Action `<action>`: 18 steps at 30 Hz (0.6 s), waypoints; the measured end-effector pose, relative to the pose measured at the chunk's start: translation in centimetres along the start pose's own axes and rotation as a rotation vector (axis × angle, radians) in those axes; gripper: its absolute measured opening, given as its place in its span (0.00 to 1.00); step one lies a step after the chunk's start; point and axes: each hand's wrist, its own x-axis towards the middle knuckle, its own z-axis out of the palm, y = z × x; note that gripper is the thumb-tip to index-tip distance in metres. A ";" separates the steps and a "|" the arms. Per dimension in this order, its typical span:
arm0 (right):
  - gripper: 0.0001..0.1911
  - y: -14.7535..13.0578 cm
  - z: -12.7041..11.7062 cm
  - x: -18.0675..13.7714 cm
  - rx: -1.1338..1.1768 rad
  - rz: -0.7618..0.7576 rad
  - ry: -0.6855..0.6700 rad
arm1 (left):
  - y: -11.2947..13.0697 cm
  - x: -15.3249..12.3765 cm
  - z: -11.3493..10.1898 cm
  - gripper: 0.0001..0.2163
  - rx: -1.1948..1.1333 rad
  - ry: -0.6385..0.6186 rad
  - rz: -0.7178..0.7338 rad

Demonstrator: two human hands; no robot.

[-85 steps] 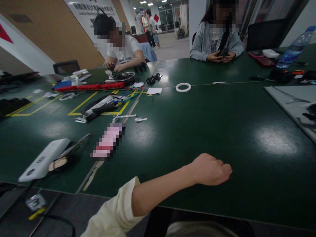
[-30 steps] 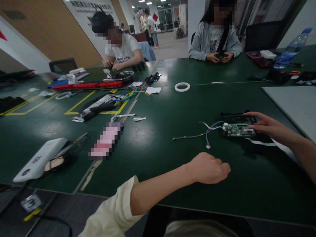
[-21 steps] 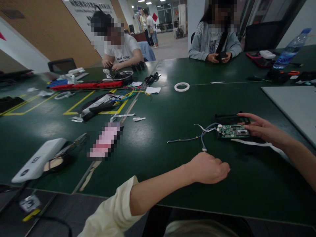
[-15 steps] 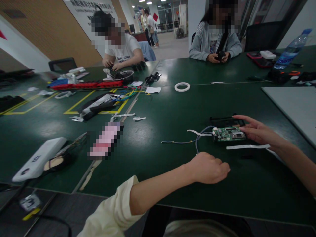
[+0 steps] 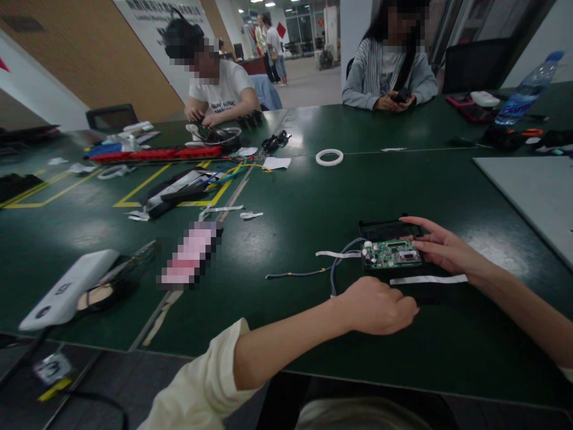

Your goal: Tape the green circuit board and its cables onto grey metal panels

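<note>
My right hand grips the right end of a green circuit board, thumb at the board and a finger stretched along a black plastic frame behind it. Grey wires and a white strip come off the board's left end. Another white strip sticks out in front of the board, reaching my right wrist. My left hand is closed just in front of the board, knuckles up. Its fingertips are hidden, so anything pinched in them cannot be seen.
A phone and a white power bank lie to the left. Further back are a roll of white tape, a black pouch and a red strip. A grey board lies right. Two people sit opposite.
My right hand has moved left and slightly nearer, bringing the circuit board, black frame, wires and white strips along. My left hand has stayed almost in place, still closed.
</note>
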 end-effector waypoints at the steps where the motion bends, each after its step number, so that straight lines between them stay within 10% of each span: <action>1: 0.38 0.0 0.0 0.0 0.003 0.000 -0.005 | 0.0 -0.1 0.0 0.16 0.004 0.030 0.022; 18: 0.29 1.2 0.0 0.3 -0.716 -0.198 0.345 | 0.2 -0.2 0.6 0.16 0.078 0.110 0.076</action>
